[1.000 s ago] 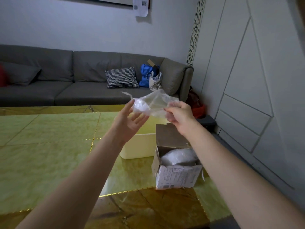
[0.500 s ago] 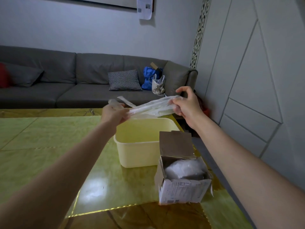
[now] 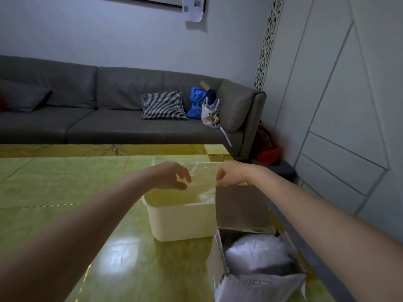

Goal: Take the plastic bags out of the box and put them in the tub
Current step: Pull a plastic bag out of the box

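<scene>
item: thin clear plastic bag (image 3: 204, 173), stretched flat between both hands directly over the pale yellow rectangular plastic tub (image 3: 183, 223), apparently so it can drop in spread out. left hand (image 3: 172, 176) pinches its edge at 9 o'clock; right hand (image 3: 229, 174) pinches at 3 o'clock. open grey cardboard box (image 3: 257, 277), at 5 o'clock of the tub and touching it, holds more bunched white plastic bags (image 3: 257, 251).
</scene>
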